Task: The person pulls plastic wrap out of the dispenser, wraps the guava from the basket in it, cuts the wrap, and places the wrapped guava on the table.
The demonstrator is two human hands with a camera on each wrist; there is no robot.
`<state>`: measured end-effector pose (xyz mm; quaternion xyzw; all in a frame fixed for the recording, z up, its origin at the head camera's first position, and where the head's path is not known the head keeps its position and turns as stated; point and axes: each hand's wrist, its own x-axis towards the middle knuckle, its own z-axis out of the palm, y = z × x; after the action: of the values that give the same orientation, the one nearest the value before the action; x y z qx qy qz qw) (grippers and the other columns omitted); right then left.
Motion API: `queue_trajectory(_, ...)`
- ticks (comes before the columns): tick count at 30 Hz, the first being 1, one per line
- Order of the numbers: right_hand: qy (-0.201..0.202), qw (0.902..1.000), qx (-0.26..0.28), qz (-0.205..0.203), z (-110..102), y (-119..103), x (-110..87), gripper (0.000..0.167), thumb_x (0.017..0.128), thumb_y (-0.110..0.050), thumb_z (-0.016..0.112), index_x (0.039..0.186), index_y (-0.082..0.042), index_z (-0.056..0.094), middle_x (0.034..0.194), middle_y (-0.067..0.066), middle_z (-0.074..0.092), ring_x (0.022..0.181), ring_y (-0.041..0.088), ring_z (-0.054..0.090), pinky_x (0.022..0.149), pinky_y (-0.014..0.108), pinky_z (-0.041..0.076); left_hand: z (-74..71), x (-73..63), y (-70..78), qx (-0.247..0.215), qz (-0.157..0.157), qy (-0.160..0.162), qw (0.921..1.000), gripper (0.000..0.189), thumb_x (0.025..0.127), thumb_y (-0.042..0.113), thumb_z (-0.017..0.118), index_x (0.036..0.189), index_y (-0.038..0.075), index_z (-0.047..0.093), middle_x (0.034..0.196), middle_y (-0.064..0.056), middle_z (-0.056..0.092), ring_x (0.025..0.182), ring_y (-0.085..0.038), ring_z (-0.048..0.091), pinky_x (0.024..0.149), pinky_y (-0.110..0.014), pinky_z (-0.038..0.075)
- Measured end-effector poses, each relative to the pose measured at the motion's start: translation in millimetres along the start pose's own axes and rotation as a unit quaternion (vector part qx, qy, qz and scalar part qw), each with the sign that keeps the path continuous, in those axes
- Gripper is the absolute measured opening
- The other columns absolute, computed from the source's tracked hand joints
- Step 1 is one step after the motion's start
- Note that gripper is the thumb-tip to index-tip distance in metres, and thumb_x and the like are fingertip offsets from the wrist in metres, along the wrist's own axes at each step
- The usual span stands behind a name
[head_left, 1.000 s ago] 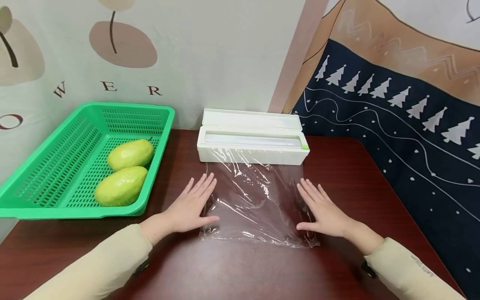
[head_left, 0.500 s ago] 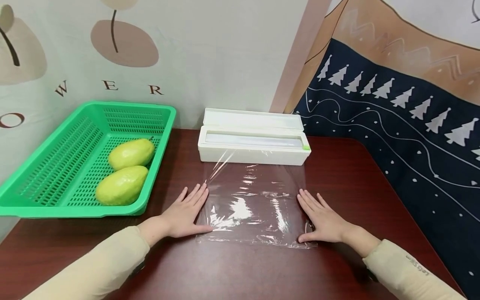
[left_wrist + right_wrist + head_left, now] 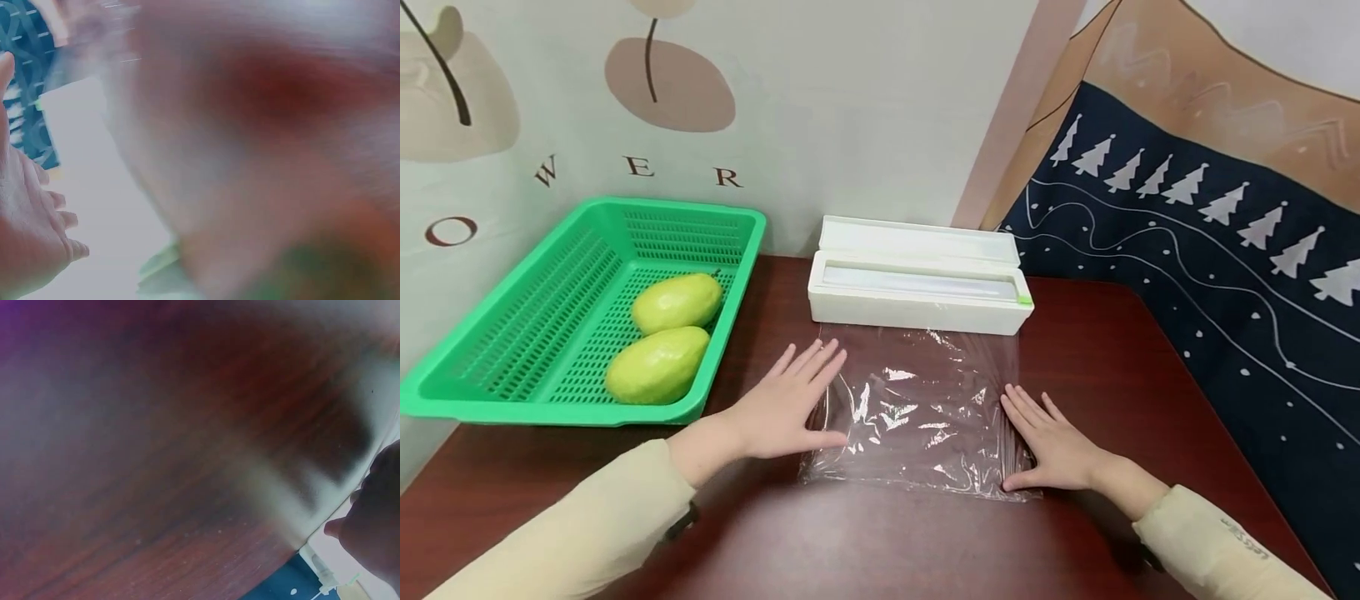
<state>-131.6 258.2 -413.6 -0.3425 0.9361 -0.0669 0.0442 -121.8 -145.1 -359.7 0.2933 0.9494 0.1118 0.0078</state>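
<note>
A sheet of cling film (image 3: 917,400) lies across the dark red table, drawn out from under a white cling film dispenser box (image 3: 917,310) whose lid stands up. My left hand (image 3: 786,408) is spread flat over the film's left edge, with thumb and fingertips overlapping it. On the other side, my right hand (image 3: 1056,442) has straight fingers on the film's right edge, where the film bunches into folds. Neither hand grips anything. The left wrist view shows the left hand (image 3: 28,225) at its edge; the right wrist view has the right hand (image 3: 375,519) in shadow.
To the left stands a green plastic basket (image 3: 733,333) with two yellow-green fruits (image 3: 658,365) in it. Behind the table hangs a pale printed cloth (image 3: 865,108), and at the right a dark blue cloth (image 3: 1225,275) with white trees.
Both hands slid toward the near edge, smoothing creases in the film. Since then my left hand has moved back up toward the box, while the right has stayed at its edge. The head view shifted slightly.
</note>
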Motion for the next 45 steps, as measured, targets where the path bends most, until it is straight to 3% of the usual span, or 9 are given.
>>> queue_trajectory(4, -0.005, 1.0000, 0.003, 0.005, -1.0, -0.3, -0.2, 0.114, 0.068, -0.072, 0.060, 0.143, 0.007, 0.028, 0.151, 0.025, 0.023, 0.139, 0.041, 0.022, 0.107, 0.062, 0.017, -37.5, -0.7, 0.7, -0.004, -0.026, 0.043, 0.9987, 0.097, 0.080, 0.064, 0.056, 0.148, 0.005, 0.021, 0.155, -0.016, 0.018, 0.143, -0.037, 0.013, 0.115, -0.055, 0.007)
queue_trajectory(8, -0.014, 0.9997, 0.013, 0.013, -1.0, -0.5, -0.1, 0.114, 0.068, -0.072, 0.061, 0.144, 0.006, 0.026, 0.152, 0.024, 0.021, 0.140, 0.041, 0.020, 0.108, 0.061, 0.016, -64.5, -10.5, -15.5, -0.035, -0.093, 0.098, 0.9902, 0.091, 0.083, 0.058, 0.058, 0.148, 0.005, 0.021, 0.154, -0.018, 0.020, 0.141, -0.041, 0.016, 0.113, -0.060, 0.008)
queue_trajectory(11, -0.018, 0.9996, 0.014, 0.014, -0.8, -0.5, 0.3, 0.114, 0.068, -0.072, 0.061, 0.144, 0.006, 0.025, 0.152, 0.024, 0.021, 0.140, 0.040, 0.020, 0.108, 0.062, 0.016, -76.2, -22.7, -32.2, -0.063, -0.153, 0.113, 0.9797, 0.090, 0.086, 0.055, 0.056, 0.148, 0.002, 0.019, 0.152, -0.023, 0.021, 0.139, -0.043, 0.017, 0.109, -0.064, 0.010)
queue_trajectory(17, -0.026, 0.9995, 0.011, 0.017, -0.5, -0.3, 0.6, 0.114, 0.068, -0.072, 0.061, 0.144, 0.005, 0.025, 0.152, 0.023, 0.021, 0.141, 0.039, 0.020, 0.108, 0.061, 0.015, -82.4, -46.1, -71.1, -0.111, -0.256, 0.097, 0.9553, 0.084, 0.089, 0.048, 0.054, 0.144, -0.007, 0.021, 0.143, -0.032, 0.029, 0.129, -0.049, 0.028, 0.101, -0.064, 0.025)
queue_trajectory(21, -0.031, 0.9993, 0.011, 0.018, -1.0, -0.7, 0.5, 0.114, 0.068, -0.072, 0.061, 0.144, 0.005, 0.026, 0.152, 0.024, 0.021, 0.140, 0.040, 0.020, 0.108, 0.062, 0.016, -80.1, -58.9, -93.5, -0.121, -0.309, 0.028, 0.9428, 0.087, 0.092, 0.049, 0.047, 0.140, -0.017, 0.018, 0.135, -0.043, 0.030, 0.121, -0.056, 0.032, 0.095, -0.065, 0.032)
queue_trajectory(26, -0.032, 0.9992, 0.013, 0.019, -2.8, -1.6, 1.9, 0.114, 0.067, -0.071, 0.063, 0.143, 0.006, 0.026, 0.152, 0.024, 0.022, 0.140, 0.040, 0.021, 0.108, 0.063, 0.016, -74.0, -67.5, -106.2, -0.120, -0.297, -0.029, 0.9469, 0.084, 0.089, 0.041, 0.056, 0.128, -0.027, 0.027, 0.116, -0.047, 0.043, 0.102, -0.054, 0.048, 0.080, -0.059, 0.043)
queue_trajectory(29, -0.033, 0.9992, 0.013, 0.020, -3.7, -2.0, 2.7, 0.114, 0.067, -0.070, 0.063, 0.143, 0.006, 0.027, 0.152, 0.024, 0.023, 0.140, 0.040, 0.022, 0.108, 0.063, 0.016, -70.4, -69.4, -109.0, -0.118, -0.281, -0.028, 0.9520, 0.083, 0.081, 0.032, 0.067, 0.124, -0.027, 0.030, 0.108, -0.045, 0.047, 0.095, -0.050, 0.050, 0.075, -0.056, 0.045)
queue_trajectory(33, -0.032, 0.9992, 0.012, 0.020, -4.1, -1.9, 3.1, 0.114, 0.066, -0.070, 0.064, 0.143, 0.006, 0.027, 0.151, 0.024, 0.023, 0.140, 0.040, 0.022, 0.107, 0.063, 0.017, -66.1, -72.6, -113.2, -0.112, -0.284, -0.026, 0.9520, 0.088, 0.073, 0.025, 0.074, 0.128, -0.025, 0.027, 0.113, -0.047, 0.037, 0.099, -0.053, 0.041, 0.078, -0.062, 0.042)
queue_trajectory(45, -0.034, 0.9992, 0.011, 0.020, -3.6, -1.6, 3.7, 0.114, 0.067, -0.070, 0.063, 0.143, 0.006, 0.027, 0.152, 0.024, 0.023, 0.140, 0.039, 0.022, 0.108, 0.063, 0.016, -61.1, -78.7, -125.3, -0.143, -0.285, 0.011, 0.9479, 0.088, 0.073, 0.032, 0.076, 0.132, -0.015, 0.032, 0.125, -0.045, 0.031, 0.109, -0.051, 0.035, 0.083, -0.061, 0.038)
